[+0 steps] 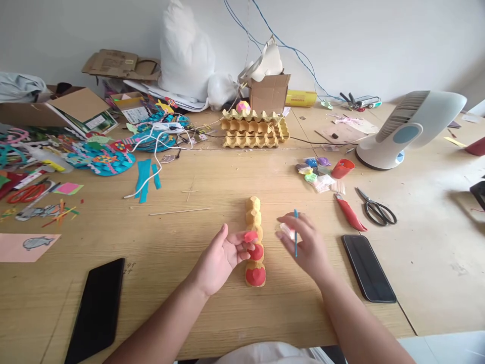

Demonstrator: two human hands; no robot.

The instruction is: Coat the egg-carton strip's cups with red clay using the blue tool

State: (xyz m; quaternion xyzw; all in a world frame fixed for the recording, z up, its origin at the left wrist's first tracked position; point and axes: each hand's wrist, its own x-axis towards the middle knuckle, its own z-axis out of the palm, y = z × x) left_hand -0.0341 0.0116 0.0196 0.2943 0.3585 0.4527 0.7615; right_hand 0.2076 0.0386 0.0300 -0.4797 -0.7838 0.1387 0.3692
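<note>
Egg strip [253, 218], head view: between hands, two near cups [255, 276] red. Left hand [222, 259]: thumb spread, clay [250, 236] at fingertips, pinch I can't tell. Right hand [308, 245] pinches packet [287, 231], stick [296, 240] alongside. I judge cup-covering underway; next calls for seating clay squarely.

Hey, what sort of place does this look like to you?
Probably a craft room or hobby workspace: the wooden table holds black-handled scissors, a pile of yellow egg trays and an egg-carton strip with red material on two cups.
</note>
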